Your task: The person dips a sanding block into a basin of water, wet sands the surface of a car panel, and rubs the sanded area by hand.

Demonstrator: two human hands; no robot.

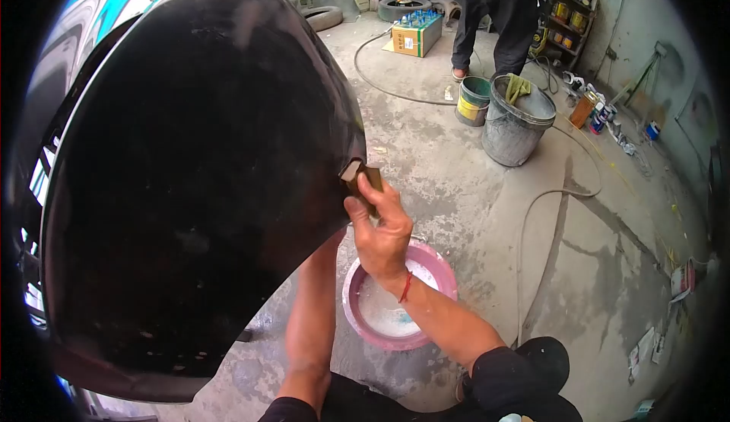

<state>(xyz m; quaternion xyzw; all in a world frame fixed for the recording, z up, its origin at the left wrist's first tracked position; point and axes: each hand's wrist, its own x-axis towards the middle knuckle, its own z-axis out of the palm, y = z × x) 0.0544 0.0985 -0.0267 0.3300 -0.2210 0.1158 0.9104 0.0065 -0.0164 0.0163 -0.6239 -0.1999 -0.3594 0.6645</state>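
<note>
A large black car body panel (205, 156) fills the left side of the view, with pale specks along its lower part. My right hand (386, 232) is closed around a small sanding block (372, 182), which looks wrapped in brownish sandpaper and has a pale end. The block is at the panel's right edge and appears to touch it. My left forearm (310, 319) reaches up behind the panel, which hides the left hand and its fingers. Below my right hand, a pink basin (447, 279) of cloudy, foamy water stands on the floor.
A large grey bucket (511, 137) with a cloth (518, 87) on its rim stands beside a smaller green bucket (469, 109). Another person (494, 19) stands behind them. A hose (525, 232) curves over the concrete floor. A cardboard box (414, 40) and tires (323, 17) are farther back.
</note>
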